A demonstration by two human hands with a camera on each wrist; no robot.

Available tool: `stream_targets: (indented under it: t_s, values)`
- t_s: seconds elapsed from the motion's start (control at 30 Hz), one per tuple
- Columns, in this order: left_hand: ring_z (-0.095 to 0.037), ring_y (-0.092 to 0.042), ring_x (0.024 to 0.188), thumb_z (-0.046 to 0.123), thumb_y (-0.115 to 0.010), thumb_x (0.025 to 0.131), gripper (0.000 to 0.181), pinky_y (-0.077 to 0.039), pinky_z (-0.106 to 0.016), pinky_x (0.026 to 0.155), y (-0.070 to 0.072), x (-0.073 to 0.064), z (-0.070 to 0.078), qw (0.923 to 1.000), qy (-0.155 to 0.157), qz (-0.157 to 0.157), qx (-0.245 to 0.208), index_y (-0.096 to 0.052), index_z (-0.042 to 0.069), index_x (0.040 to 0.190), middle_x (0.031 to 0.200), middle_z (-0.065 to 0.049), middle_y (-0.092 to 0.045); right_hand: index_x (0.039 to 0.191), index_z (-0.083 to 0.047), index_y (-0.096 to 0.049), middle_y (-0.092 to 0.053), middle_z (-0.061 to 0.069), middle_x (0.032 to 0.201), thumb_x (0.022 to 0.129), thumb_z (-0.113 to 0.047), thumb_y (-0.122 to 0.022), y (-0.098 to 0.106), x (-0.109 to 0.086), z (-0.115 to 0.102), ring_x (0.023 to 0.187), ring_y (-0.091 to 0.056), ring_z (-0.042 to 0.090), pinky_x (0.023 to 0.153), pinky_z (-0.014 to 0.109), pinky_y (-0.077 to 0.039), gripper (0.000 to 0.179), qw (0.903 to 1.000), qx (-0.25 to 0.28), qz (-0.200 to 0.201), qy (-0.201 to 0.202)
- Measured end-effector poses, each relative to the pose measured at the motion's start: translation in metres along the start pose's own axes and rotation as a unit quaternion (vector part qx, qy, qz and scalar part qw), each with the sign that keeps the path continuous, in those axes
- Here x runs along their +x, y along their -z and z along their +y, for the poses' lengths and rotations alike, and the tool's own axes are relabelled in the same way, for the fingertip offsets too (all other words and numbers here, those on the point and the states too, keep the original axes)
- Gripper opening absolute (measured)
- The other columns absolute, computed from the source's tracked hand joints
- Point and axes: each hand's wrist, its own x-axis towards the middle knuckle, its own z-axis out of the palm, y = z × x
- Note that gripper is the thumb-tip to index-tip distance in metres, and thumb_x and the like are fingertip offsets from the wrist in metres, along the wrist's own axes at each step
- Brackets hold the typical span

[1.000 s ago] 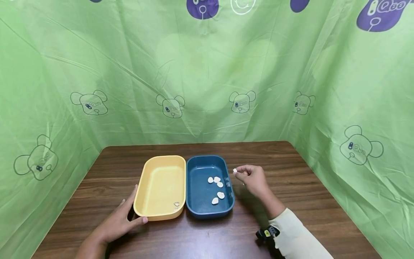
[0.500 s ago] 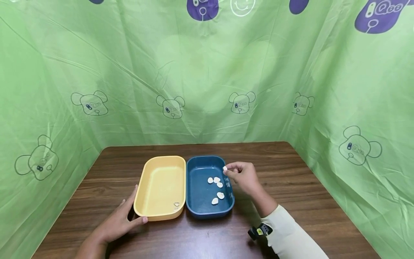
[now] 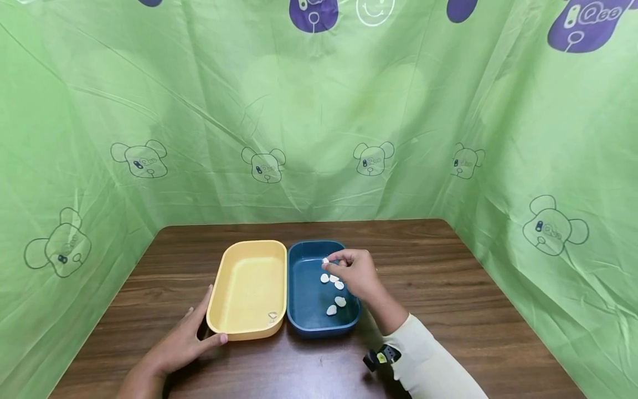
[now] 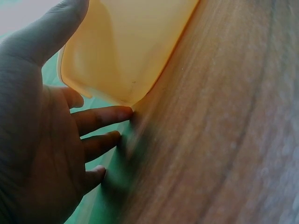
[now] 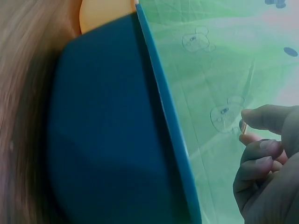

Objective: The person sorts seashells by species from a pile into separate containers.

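Note:
My right hand (image 3: 360, 274) pinches a small white shell (image 3: 325, 261) between thumb and index finger, above the far part of the blue tray (image 3: 309, 327). In the right wrist view the held shell (image 5: 243, 126) shows as a thin edge at the fingertips. Several white shells (image 3: 332, 310) lie inside the blue tray, partly behind my right hand. My left hand (image 3: 181, 343) rests against the near left corner of the yellow tray (image 3: 249, 334), its thumb at the front and its fingers along the left side. In the left wrist view those fingers (image 4: 105, 119) are extended.
The two trays stand side by side, touching or nearly so, on a dark wooden table (image 3: 423, 244). Small clear or greyish bits (image 3: 272, 315) lie in the yellow tray's near right corner. A green printed curtain (image 3: 309, 111) surrounds the table's back and sides.
My right hand has moved left with the pinched shell, from beside the blue tray, across its right rim, to above its inside. My left hand and both trays have stayed put.

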Motion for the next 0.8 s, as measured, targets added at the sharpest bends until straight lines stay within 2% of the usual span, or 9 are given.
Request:
stream_targets:
  t_s: [0.13, 0.33, 0.47, 0.6, 0.7, 0.8]
  values:
    - [-0.065, -0.029, 0.153, 0.033, -0.085, 0.094, 0.117, 0.007, -0.001, 0.115, 0.000, -0.001, 0.000, 1.0000, 0.003, -0.003, -0.002, -0.007, 0.012, 0.178, 0.177, -0.036, -0.020, 0.095, -0.005, -0.086, -0.042, -0.009, 0.058, 0.091, -0.013, -0.088, -0.011, 0.001, -0.004, 0.055, -0.040, 0.008, 0.054, 0.021, -0.033, 0.009, 0.9998, -0.006, -0.017, 0.009]
    - [-0.065, -0.026, 0.156, 0.035, -0.084, 0.095, 0.116, 0.008, -0.012, 0.125, 0.000, -0.002, 0.001, 0.9998, 0.012, -0.007, -0.012, -0.006, 0.015, 0.178, 0.178, -0.035, -0.017, 0.095, -0.004, -0.085, -0.044, -0.008, 0.058, 0.092, -0.015, -0.088, -0.024, 0.002, -0.011, 0.056, -0.044, 0.010, 0.053, 0.022, -0.035, 0.012, 0.9993, -0.001, -0.035, 0.015]
    - [-0.065, -0.028, 0.155, 0.035, -0.084, 0.094, 0.117, 0.008, -0.005, 0.119, 0.002, 0.001, 0.001, 0.9999, 0.009, -0.005, 0.000, -0.004, 0.018, 0.178, 0.178, -0.034, -0.019, 0.096, -0.003, -0.085, -0.043, -0.009, 0.057, 0.092, -0.016, -0.088, -0.033, 0.003, -0.016, 0.054, -0.041, 0.009, 0.051, 0.022, -0.031, 0.014, 0.9988, 0.006, -0.043, 0.022]
    - [-0.064, -0.029, 0.154, 0.034, -0.085, 0.093, 0.117, 0.007, -0.001, 0.116, 0.002, 0.003, 0.001, 1.0000, 0.001, -0.006, 0.000, -0.007, 0.014, 0.178, 0.178, -0.034, -0.020, 0.093, -0.004, -0.085, -0.042, -0.009, 0.058, 0.092, -0.016, -0.088, -0.041, 0.004, -0.018, 0.053, -0.038, 0.009, 0.051, 0.022, -0.029, 0.012, 0.9988, -0.002, -0.044, 0.023]
    - [-0.064, -0.029, 0.154, 0.033, -0.085, 0.093, 0.116, 0.007, 0.000, 0.115, 0.001, 0.003, 0.000, 1.0000, -0.004, -0.006, -0.002, -0.009, 0.010, 0.177, 0.177, -0.035, -0.020, 0.091, -0.006, -0.084, -0.043, -0.009, 0.058, 0.091, -0.016, -0.088, -0.047, 0.004, -0.020, 0.054, -0.038, 0.009, 0.051, 0.023, -0.029, 0.011, 0.9987, -0.009, -0.049, 0.013]
    - [-0.064, -0.030, 0.154, 0.032, -0.085, 0.093, 0.117, 0.007, -0.002, 0.117, 0.000, 0.001, -0.001, 1.0000, 0.000, -0.002, 0.001, -0.008, 0.013, 0.178, 0.177, -0.035, -0.021, 0.091, -0.005, -0.084, -0.043, -0.009, 0.059, 0.091, -0.017, -0.088, -0.053, 0.004, -0.022, 0.054, -0.039, 0.009, 0.051, 0.023, -0.029, 0.012, 0.9980, -0.014, -0.061, 0.004]
